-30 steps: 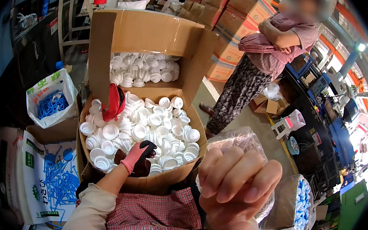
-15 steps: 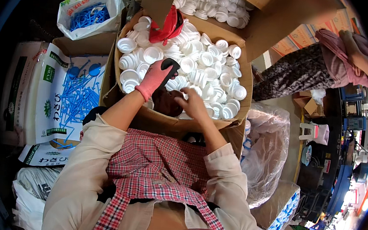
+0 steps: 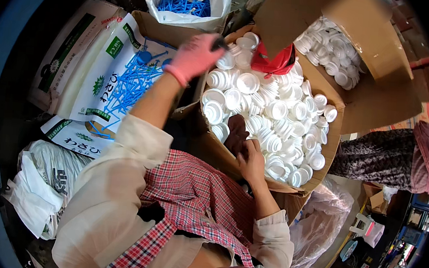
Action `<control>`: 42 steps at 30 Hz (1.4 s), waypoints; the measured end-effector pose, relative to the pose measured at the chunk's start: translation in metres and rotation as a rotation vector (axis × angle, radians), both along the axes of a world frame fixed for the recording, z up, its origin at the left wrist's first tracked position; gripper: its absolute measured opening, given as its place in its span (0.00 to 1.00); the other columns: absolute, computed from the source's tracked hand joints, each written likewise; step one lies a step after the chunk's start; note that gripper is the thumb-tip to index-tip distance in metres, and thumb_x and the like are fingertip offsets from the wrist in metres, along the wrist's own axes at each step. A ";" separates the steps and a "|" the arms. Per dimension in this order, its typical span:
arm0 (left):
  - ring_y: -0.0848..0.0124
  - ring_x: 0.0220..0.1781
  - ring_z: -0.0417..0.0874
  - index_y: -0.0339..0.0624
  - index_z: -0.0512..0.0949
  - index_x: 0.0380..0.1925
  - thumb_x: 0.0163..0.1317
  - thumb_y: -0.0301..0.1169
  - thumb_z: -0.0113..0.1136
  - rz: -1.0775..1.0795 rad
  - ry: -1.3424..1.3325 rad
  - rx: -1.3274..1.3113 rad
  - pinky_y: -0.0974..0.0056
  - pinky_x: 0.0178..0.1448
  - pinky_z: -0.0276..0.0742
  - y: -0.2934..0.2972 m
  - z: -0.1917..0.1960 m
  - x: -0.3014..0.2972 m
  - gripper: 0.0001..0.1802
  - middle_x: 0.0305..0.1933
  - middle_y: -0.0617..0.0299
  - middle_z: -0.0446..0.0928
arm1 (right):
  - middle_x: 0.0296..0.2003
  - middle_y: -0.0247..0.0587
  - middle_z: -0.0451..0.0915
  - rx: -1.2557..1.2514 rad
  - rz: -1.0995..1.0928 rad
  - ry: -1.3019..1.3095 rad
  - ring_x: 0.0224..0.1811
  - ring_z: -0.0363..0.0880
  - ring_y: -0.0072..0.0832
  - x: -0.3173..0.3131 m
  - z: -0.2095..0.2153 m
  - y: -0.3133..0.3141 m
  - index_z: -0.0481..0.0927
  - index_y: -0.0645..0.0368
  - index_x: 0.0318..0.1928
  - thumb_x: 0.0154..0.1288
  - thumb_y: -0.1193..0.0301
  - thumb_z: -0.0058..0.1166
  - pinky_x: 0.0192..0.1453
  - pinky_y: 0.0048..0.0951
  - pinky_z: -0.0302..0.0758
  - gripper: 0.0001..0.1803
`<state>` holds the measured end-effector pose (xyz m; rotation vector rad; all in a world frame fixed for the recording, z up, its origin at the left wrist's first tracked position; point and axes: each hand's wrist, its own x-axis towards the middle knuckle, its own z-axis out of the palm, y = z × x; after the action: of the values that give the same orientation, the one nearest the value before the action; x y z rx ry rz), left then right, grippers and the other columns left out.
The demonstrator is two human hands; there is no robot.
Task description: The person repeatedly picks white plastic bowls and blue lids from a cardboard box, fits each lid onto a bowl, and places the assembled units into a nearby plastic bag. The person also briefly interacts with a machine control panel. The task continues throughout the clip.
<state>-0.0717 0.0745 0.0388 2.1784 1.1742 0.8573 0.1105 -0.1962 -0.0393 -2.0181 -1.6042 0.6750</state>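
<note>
My left hand [image 3: 193, 58], in a pink glove with a dark palm side, is raised between the box of blue parts and the box of white caps. Motion blurs it, and its fingers are mostly turned away. My bare right hand [image 3: 251, 160] is at the near edge of the cardboard box [image 3: 330, 162], fingers curled against a dark brown, cloth-like piece [image 3: 236, 134] that hangs over the rim. Round white plastic caps [image 3: 277, 110] fill this box in a heap. A red pouch-like piece [image 3: 273, 62] lies on the caps toward the back.
Long thin blue plastic parts [image 3: 132, 83] lie in a lined box at the left. More fill a white bag [image 3: 186, 22] behind it. A second carton holds white caps [image 3: 334, 52] at the back right. Clear plastic wrapping [image 3: 324, 215] and another person's patterned clothing [image 3: 376, 156] are at the right.
My view has swung left, so the boxes appear further right. My left hand has left the caps, going left and up. My right hand's fingers, spread before, are now curled at the brown piece.
</note>
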 end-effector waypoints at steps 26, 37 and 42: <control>0.47 0.67 0.60 0.56 0.64 0.64 0.51 0.58 0.58 0.608 0.750 -0.098 0.41 0.62 0.62 0.233 -0.387 -0.153 0.41 0.63 0.48 0.63 | 0.40 0.53 0.74 -0.135 -0.148 0.000 0.36 0.74 0.45 -0.024 -0.006 0.020 0.71 0.63 0.38 0.48 0.78 0.54 0.39 0.36 0.72 0.14; 0.52 0.61 0.71 0.34 0.59 0.64 0.49 0.39 0.71 0.430 -0.062 -0.187 0.57 0.66 0.65 0.163 -0.339 -0.174 0.46 0.60 0.43 0.69 | 0.43 0.48 0.75 -0.044 -0.111 -0.058 0.39 0.77 0.46 -0.015 -0.003 0.017 0.74 0.61 0.42 0.50 0.76 0.57 0.38 0.37 0.74 0.16; 0.58 0.61 0.71 0.37 0.63 0.62 0.48 0.28 0.70 -0.210 -0.360 -0.165 0.59 0.65 0.65 0.035 -0.124 -0.068 0.40 0.59 0.49 0.69 | 0.38 0.42 0.75 -0.035 -0.151 0.050 0.37 0.76 0.34 -0.009 -0.008 -0.007 0.75 0.60 0.43 0.53 0.76 0.59 0.41 0.31 0.73 0.15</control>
<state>-0.1400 0.1091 -0.0853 1.8755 0.7955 0.9726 0.1014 -0.2037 -0.0468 -2.1054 -1.4043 0.6953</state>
